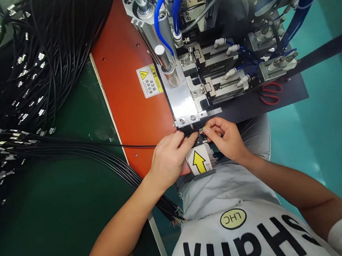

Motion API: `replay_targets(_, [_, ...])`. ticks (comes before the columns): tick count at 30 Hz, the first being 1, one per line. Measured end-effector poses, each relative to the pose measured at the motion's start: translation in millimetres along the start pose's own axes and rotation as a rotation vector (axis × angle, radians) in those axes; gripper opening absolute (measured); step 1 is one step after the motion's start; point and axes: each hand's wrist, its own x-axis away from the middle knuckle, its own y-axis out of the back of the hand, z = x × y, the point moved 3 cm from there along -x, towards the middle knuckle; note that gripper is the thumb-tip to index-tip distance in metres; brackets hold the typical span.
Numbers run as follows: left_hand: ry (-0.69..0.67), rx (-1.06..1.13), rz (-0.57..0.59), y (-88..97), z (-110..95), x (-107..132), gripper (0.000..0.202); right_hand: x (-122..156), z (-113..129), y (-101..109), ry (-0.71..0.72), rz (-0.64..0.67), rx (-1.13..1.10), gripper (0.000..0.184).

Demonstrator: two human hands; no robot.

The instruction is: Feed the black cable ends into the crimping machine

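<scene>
A single black cable [138, 146] runs from the left across the orange plate and under my left hand [169, 155]. My left hand is closed on it, with thumb and forefinger reaching to the small fixture at the machine's front edge. From the other side, my right hand [227, 140] pinches the thin coloured wires [202, 131] at the cable's end. Fingertips of both hands nearly meet there and hide most of the wire ends. Just below them sits a clear cover with a yellow arrow label [199, 162].
A bench machine with metal cylinders [170, 72] and blue air hoses [160, 13] stands beyond my hands on an orange plate [126, 67]. Bundled black cables [99, 153] and a large cable pile [39, 48] lie left. Red-handled scissors [271, 93] rest at right.
</scene>
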Motion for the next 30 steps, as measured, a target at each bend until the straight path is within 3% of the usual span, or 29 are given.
replay_targets(12, [-0.025, 0.008, -0.030, -0.9, 0, 0, 0.033, 0, -7, 0, -0.104, 0.035, -0.146, 0.027])
replay_targets(18, [-0.024, 0.003, -0.027, -0.1, 0, -1, 0.032, -7, -5, 9, -0.153, 0.140, -0.110, 0.027])
replay_targets(24, [-0.019, 0.012, -0.023, -0.6, 1, 0, 0.034, -12, -4, 11, -0.099, 0.176, -0.097, 0.025])
replay_targets(30, [-0.039, -0.010, -0.015, -1.1, 1, 1, 0.034, -11, 7, 12, -0.026, 0.161, 0.089, 0.018])
